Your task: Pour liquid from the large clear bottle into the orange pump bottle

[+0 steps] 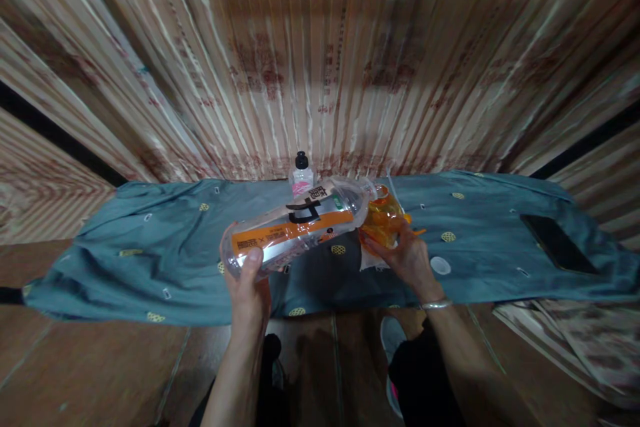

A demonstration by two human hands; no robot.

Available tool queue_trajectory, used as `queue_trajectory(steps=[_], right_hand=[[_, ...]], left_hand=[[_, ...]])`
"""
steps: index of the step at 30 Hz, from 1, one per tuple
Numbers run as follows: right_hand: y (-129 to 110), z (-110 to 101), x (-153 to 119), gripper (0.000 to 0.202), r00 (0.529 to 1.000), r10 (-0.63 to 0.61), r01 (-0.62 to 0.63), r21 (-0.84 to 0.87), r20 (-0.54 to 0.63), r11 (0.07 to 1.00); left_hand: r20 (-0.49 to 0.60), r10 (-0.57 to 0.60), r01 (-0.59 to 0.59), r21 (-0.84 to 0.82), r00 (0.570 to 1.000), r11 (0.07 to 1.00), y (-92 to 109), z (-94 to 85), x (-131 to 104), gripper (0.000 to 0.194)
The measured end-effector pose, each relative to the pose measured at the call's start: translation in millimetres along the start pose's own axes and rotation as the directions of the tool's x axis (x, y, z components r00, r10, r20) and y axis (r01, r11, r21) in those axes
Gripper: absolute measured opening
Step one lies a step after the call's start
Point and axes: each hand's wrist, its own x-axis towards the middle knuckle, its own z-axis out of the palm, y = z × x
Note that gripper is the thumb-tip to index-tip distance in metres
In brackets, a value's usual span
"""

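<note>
My left hand (pixel 249 290) is wrapped around the lower end of a large clear plastic bottle (pixel 300 223) with an orange and black printed label. The bottle lies tilted in the air, its neck pointing up to the right. My right hand (pixel 405 255) is closed on an orange see-through container (pixel 383 217), whose exact kind I cannot tell. The bottle's neck meets or overlaps the container's upper part; whether they touch is unclear. Below the container, a white piece (pixel 371 260) shows partly. A small orange strip (pixel 419 231) sticks out beside my right fingers.
Behind the large bottle stands a small bottle with a black cap (pixel 301 161). A round white lid (pixel 441 265) and a black phone (pixel 559 243) lie to the right on the teal patterned cloth (pixel 165 240). A striped curtain (pixel 320 80) hangs along the far edge.
</note>
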Motion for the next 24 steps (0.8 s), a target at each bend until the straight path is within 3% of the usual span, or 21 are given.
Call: queue_trajectory(steps=[24], right_hand=[[-2.1, -2.1, 3.5, 0.088, 0.999, 0.041, -0.04, 0.012, -0.032, 0.999]], left_hand=[[0.012, -0.009, 0.008, 0.026, 1.0, 1.0, -2.9, 1.3, -10.2, 0.07]])
